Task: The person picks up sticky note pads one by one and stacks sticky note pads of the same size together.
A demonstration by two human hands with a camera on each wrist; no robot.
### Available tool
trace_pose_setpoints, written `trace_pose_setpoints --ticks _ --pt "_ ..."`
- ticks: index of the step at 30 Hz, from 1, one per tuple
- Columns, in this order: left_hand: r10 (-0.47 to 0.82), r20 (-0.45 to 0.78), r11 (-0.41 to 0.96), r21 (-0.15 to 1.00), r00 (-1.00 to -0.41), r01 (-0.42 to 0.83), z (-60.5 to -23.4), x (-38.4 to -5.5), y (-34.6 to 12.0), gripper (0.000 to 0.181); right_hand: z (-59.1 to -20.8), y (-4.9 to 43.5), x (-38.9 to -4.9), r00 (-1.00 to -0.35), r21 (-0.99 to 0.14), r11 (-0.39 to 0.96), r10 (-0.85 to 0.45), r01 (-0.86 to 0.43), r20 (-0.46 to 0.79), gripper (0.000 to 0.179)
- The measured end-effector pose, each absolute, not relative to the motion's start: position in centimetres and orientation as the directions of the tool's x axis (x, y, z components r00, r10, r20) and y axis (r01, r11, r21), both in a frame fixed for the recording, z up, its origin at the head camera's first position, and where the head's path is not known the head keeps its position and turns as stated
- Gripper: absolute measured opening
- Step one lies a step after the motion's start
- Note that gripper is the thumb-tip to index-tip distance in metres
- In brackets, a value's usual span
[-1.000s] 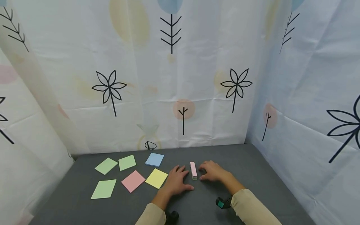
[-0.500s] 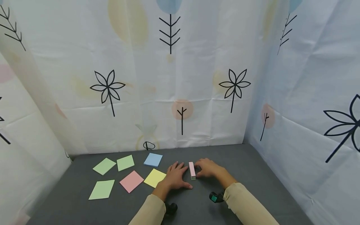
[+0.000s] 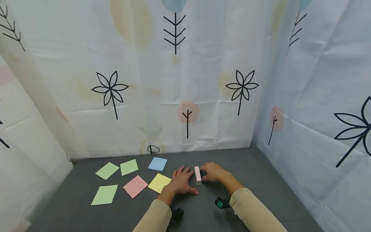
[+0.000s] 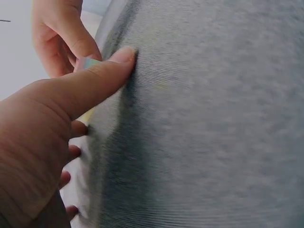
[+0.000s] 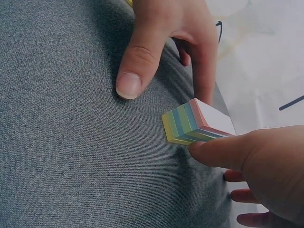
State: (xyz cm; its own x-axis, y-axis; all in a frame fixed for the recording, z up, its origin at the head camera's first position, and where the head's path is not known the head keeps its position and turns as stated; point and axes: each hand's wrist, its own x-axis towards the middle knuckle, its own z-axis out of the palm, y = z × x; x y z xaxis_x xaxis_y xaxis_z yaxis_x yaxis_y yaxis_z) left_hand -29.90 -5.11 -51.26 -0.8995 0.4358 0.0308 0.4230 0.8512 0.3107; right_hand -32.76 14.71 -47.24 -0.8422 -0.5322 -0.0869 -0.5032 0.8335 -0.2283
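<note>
Head view has the striped paper block (image 3: 198, 175) on the bench (image 3: 278, 187), between two hands. Since a second ago, the right hand (image 3: 215, 172) has drawn in, loosely curved, seemingly touching it without clear grip; the block is now flanked closely. The left hand (image 3: 181, 183), fingers spread, holds nothing, near a yellow square (image 3: 158, 183).

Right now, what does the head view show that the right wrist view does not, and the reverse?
Only the head view shows three pale green paper squares, one blue paper square, one pink paper square and two beige fabric sleeves. Only the right wrist view shows distinctly the yellow, green and blue layers in the small block of stacked paper. Both show that block, the left hand, the right hand and the dark grey cloth surface.
</note>
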Motion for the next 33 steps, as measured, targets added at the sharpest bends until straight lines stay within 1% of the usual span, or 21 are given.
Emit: trace_pose_setpoints --ticks 6,11,19,24,28,33 --pt "0.425 -0.050 0.886 0.229 -0.904 0.404 -49.8 -30.5 -4.5 0.088 -47.2 14.6 -33.0 -0.844 -0.211 0.837 -0.530 -0.505 -0.079 0.036" --pt "0.417 -0.085 0.900 0.180 -0.905 0.398 -49.0 -30.7 -4.1 0.082 -47.5 14.4 -33.2 -0.845 -0.198 0.840 -0.528 -0.505 -0.087 0.035" --pt "0.403 -0.096 0.914 0.092 -0.910 0.395 -48.3 -31.3 -3.3 0.080 -47.6 13.7 -33.3 -0.855 -0.153 0.854 -0.513 -0.498 -0.078 0.032" --pt "0.405 -0.073 0.914 0.024 -0.912 0.404 -48.0 -31.3 -2.9 0.080 -47.5 13.4 -33.2 -0.851 -0.110 0.851 -0.522 -0.514 -0.066 0.030" --pt "0.395 -0.069 0.919 0.021 -0.916 0.395 -48.0 -31.3 -2.9 0.077 -47.3 13.4 -33.0 -0.852 -0.102 0.854 -0.519 -0.511 -0.072 0.033" --pt "0.399 -0.062 0.915 0.088 -0.915 0.393 -48.8 -31.3 -3.2 0.075 -47.4 14.1 -32.8 -0.852 -0.145 0.850 -0.519 -0.506 -0.069 0.034"
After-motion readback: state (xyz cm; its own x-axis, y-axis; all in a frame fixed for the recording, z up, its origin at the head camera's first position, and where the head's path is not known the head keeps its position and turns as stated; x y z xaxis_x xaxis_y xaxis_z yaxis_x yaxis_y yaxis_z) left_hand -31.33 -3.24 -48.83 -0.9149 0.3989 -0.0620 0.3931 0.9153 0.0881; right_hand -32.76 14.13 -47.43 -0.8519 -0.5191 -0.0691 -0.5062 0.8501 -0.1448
